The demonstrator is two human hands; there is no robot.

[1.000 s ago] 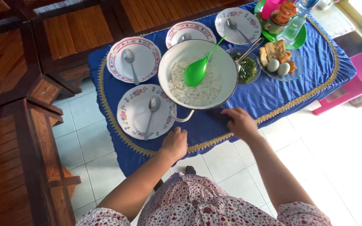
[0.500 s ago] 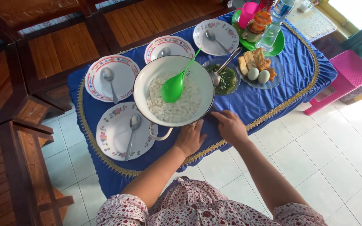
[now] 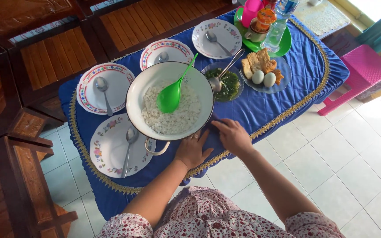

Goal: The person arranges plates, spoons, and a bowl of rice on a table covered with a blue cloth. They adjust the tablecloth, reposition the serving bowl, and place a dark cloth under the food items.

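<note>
Both hands rest flat on the blue tablecloth (image 3: 283,94) at the near edge of the table, right beside the big white enamel bowl (image 3: 135,94). The left hand (image 3: 192,150) lies open, palm down, fingers spread toward the bowl's rim and just touching or nearly touching it; I cannot tell which. The right hand (image 3: 232,134) is also open and pressed on the cloth, its fingertips close under the bowl's right side. Neither hand grips anything. The bowl sits in the middle of the table, holding white rice (image 3: 179,119) with a green plastic ladle (image 3: 170,94) lying in it, handle pointing away. The bowl's loop handle (image 3: 155,149) sticks out toward the person, just left of the left hand. Four flowered plates, each with a spoon, ring the bowl; the nearest plate (image 3: 111,150) lies to its left. Beyond stand a glass dish of greens (image 3: 232,83) and a dish with eggs (image 3: 263,78)
</note>
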